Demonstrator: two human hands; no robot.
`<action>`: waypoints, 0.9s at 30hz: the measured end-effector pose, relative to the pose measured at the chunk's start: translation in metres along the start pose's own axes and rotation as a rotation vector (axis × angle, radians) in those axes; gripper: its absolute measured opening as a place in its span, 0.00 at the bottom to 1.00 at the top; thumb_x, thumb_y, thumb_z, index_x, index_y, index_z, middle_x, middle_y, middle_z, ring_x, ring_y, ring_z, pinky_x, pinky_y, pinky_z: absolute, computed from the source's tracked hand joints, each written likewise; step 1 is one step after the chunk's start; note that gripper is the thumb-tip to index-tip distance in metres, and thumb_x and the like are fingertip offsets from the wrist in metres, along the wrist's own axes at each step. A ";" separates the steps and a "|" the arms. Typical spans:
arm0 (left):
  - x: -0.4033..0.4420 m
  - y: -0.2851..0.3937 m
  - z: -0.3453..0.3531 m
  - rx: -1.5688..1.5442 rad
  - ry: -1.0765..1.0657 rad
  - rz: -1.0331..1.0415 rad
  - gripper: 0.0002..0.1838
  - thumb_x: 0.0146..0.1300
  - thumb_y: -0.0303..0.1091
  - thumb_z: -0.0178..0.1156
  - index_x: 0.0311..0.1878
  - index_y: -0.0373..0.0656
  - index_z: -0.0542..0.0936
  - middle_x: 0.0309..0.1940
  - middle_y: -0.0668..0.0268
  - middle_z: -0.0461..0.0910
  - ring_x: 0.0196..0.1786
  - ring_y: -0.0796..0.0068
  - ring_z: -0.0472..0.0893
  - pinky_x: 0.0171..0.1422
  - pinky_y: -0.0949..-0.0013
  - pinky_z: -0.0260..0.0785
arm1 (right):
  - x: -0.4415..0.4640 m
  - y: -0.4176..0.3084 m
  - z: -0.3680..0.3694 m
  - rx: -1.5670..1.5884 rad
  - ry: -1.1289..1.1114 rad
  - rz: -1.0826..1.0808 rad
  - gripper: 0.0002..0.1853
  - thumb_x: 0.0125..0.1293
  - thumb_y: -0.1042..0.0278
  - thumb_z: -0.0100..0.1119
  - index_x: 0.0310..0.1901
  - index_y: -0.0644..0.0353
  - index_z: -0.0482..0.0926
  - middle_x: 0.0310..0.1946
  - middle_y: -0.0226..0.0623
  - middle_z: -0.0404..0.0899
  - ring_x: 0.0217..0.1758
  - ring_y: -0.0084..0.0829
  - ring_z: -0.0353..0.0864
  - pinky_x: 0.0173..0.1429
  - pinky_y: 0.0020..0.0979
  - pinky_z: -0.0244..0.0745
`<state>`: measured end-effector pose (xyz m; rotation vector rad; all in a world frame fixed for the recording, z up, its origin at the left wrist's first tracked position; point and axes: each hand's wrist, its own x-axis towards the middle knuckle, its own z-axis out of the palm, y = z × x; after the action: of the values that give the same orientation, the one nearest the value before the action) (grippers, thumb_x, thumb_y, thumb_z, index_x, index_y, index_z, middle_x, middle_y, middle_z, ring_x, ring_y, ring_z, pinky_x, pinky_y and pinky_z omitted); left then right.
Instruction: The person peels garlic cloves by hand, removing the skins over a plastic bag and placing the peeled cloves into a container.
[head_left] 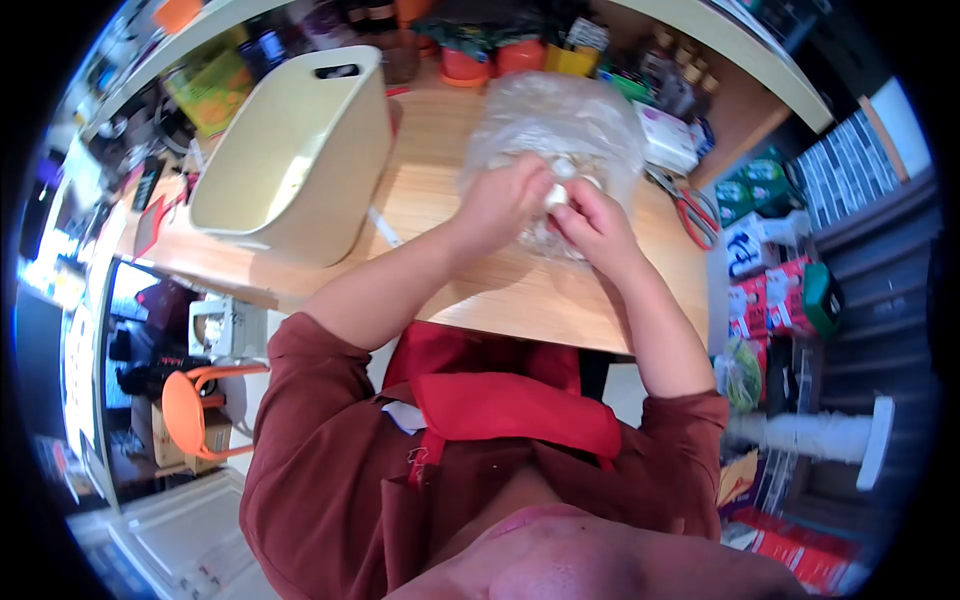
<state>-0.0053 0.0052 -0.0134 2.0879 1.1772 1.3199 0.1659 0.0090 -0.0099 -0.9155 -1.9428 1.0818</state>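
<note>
A clear plastic bag (560, 110) lies on the wooden table, with several small whitish pieces in its open part. Over the bag, both hands meet at a small white piece (556, 196). My left hand (508, 200) has its fingers closed at the left side of that piece. From the right, my right hand (594, 218) pinches it between thumb and fingers. The piece is too small to name. To the left stands a large cream-coloured bin (345, 165) with light falling on its inner wall.
Red-handled scissors (696, 216) lie right of the bag. A narrow white strip (384, 226) is beside the bin. Red pots (464, 66), bottles and a white box (664, 138) line the table's back. An orange chair (184, 414) stands at the lower left.
</note>
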 end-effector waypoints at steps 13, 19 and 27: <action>-0.001 0.009 -0.004 -0.011 -0.017 -0.026 0.09 0.65 0.37 0.49 0.34 0.41 0.71 0.24 0.55 0.75 0.30 0.53 0.76 0.33 0.61 0.66 | -0.003 -0.012 0.005 0.096 0.005 0.088 0.04 0.63 0.71 0.48 0.35 0.60 0.71 0.22 0.27 0.74 0.21 0.16 0.67 0.26 0.20 0.63; -0.001 0.005 0.004 -0.113 0.043 -0.012 0.13 0.65 0.42 0.48 0.34 0.40 0.70 0.25 0.54 0.77 0.30 0.51 0.77 0.32 0.58 0.67 | -0.002 -0.013 0.012 0.125 0.082 0.089 0.09 0.65 0.63 0.52 0.35 0.60 0.71 0.21 0.28 0.74 0.22 0.17 0.68 0.28 0.21 0.65; -0.006 0.011 0.008 -0.207 0.059 0.077 0.13 0.68 0.42 0.45 0.35 0.41 0.69 0.22 0.62 0.72 0.26 0.67 0.74 0.32 0.68 0.66 | -0.004 -0.004 0.009 -0.044 0.142 -0.096 0.15 0.64 0.55 0.52 0.33 0.60 0.69 0.21 0.32 0.72 0.26 0.24 0.71 0.31 0.26 0.66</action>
<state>0.0051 -0.0049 -0.0126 1.9753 0.9465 1.4803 0.1598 0.0005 -0.0107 -0.8885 -1.8797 0.8983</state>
